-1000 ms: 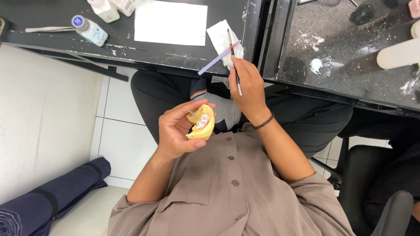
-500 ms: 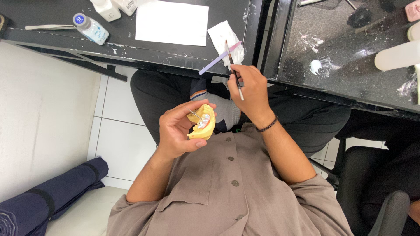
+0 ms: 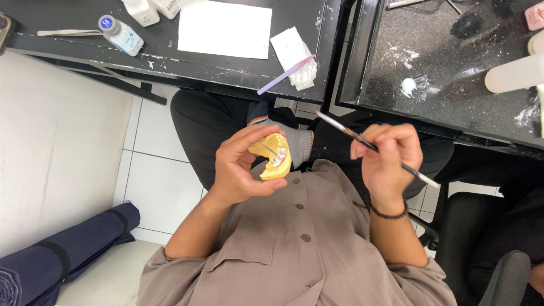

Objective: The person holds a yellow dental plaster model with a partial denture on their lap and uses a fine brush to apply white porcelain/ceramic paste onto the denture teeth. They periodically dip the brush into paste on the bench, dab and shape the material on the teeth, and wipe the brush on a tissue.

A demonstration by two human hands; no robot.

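My left hand [image 3: 241, 170] cups a yellow dental cast [image 3: 275, 158] over my lap, fingers wrapped round its base; small metal and pale pieces sit on its arch. To the right, my right hand [image 3: 388, 158] pinches a thin dark-handled brush [image 3: 345, 131] like a pen. The brush tip points up-left toward the desk edge and stays a short way from the cast. The hands do not touch each other.
A black desk [image 3: 85, 48] carries a white sheet [image 3: 225, 29], a crumpled tissue [image 3: 294, 51], a pale purple stick [image 3: 283, 75], a small clear bottle [image 3: 120, 35] and tweezers [image 3: 62, 33]. A second black surface [image 3: 453, 62] has white smears. A rolled navy bag [image 3: 62, 255] lies lower left.
My right hand has drawn the brush back from the tissue at the desk edge, moving right and down. The left hand keeps the cast in about the same place.
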